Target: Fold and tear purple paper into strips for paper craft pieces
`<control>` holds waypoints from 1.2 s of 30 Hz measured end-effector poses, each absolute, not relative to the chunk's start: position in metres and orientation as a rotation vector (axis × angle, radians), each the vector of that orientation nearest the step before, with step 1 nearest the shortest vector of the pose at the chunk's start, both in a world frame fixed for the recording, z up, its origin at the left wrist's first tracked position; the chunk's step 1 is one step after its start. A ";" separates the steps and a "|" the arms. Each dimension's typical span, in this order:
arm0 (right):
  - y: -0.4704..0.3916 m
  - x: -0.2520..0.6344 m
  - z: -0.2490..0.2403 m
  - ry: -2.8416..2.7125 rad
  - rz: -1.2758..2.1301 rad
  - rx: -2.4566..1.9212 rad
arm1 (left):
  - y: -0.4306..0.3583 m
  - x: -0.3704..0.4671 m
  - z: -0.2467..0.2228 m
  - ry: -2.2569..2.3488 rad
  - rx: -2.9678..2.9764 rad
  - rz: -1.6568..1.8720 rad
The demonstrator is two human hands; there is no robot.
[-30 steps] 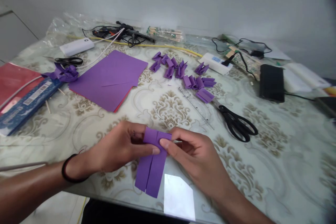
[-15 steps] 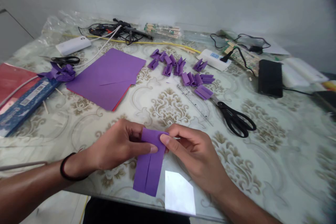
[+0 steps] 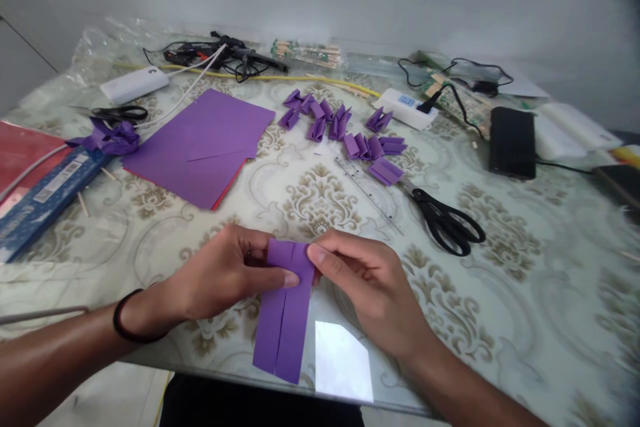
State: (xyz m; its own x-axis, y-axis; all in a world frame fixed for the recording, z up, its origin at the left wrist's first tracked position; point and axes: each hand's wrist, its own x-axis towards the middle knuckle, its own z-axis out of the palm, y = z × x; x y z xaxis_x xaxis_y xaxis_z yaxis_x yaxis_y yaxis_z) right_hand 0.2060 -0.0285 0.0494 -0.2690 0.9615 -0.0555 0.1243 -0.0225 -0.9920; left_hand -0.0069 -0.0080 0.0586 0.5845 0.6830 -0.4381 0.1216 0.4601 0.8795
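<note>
Between my hands is a strip of purple paper (image 3: 283, 340), its two long sides folded in to a centre seam. My left hand (image 3: 225, 277) pinches it from the left, thumb across the front and fingers behind. At the upper right corner, my right hand (image 3: 370, 283) grips the paper between thumb and fingers. The strip's lower end hangs free over the table's near edge. Beyond lie several small folded purple paper pieces (image 3: 317, 130) and a stack of purple sheets (image 3: 200, 140) with red showing underneath.
Black-handled scissors (image 3: 447, 220) and a clear ruler (image 3: 370, 197) lie right of centre. A white power strip (image 3: 406, 109) and a black phone-like slab (image 3: 512, 142) are farther right. At left are a blue box (image 3: 45, 203), a second pair of scissors (image 3: 120, 113) and a white power bank (image 3: 135, 85).
My right thumb has shifted slightly up to the strip's top right corner, and the centre seam now shows at the top edge. Both hands keep hold. The view has moved slightly.
</note>
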 end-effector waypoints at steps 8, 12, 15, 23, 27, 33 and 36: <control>-0.028 0.204 0.045 -1.363 1.526 -1.149 | -0.005 -0.006 0.058 1.001 1.147 0.455; -0.028 0.206 0.044 -1.364 1.529 -1.161 | -0.005 -0.007 0.056 1.030 1.175 0.443; -0.028 0.207 0.044 -1.426 1.586 -1.136 | -0.006 -0.008 0.054 1.084 1.270 0.511; -0.026 0.207 0.044 -1.532 1.473 -1.222 | -0.008 -0.011 0.052 1.136 1.403 0.560; -0.025 0.208 0.044 -1.572 1.510 -1.218 | -0.006 -0.012 0.050 1.215 1.463 0.574; -0.027 0.206 0.043 -1.595 1.449 -1.281 | -0.005 -0.010 0.054 1.188 1.446 0.600; -0.027 0.206 0.043 -1.602 1.481 -1.267 | -0.004 -0.009 0.057 1.158 1.429 0.630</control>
State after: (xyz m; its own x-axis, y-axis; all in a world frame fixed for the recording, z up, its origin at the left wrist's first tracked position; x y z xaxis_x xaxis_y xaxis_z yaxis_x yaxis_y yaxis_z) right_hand 0.2058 -0.0265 0.0428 -0.3569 0.9192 -0.1667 0.2383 -0.0829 -0.9676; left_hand -0.0092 -0.0040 0.0569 0.3723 0.8994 -0.2291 0.2957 0.1190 0.9478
